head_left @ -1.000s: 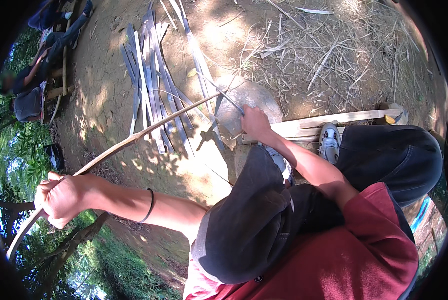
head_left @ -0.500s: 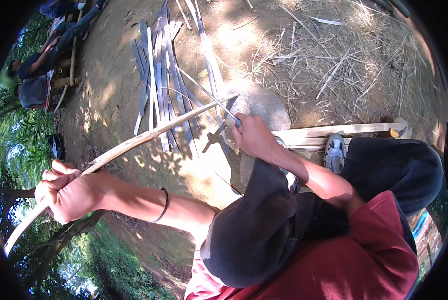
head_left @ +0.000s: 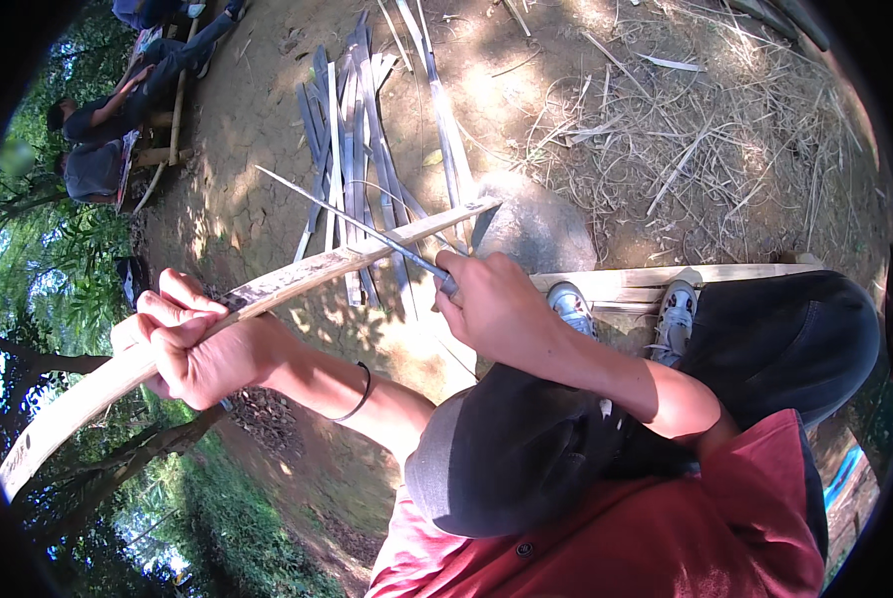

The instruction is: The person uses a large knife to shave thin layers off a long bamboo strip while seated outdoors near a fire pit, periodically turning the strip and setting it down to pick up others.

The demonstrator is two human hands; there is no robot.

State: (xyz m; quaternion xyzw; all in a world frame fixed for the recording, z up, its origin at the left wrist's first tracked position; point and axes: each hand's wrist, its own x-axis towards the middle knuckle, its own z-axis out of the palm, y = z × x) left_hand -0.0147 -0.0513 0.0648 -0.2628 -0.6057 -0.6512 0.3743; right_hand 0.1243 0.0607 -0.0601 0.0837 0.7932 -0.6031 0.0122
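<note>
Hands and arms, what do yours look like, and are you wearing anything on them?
My left hand and right hand are bare, without gloves. A thin black band loops around my left forearm. My right forearm shows no band, and a short red sleeve covers that upper arm.

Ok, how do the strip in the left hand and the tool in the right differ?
The strip is pale with dark patches; the tool is grey. The strip is longer and broader; the tool is thin and pointed. The strip runs past the left hand on both sides; the tool juts from the right hand. Both are narrow and hand-held.
</note>
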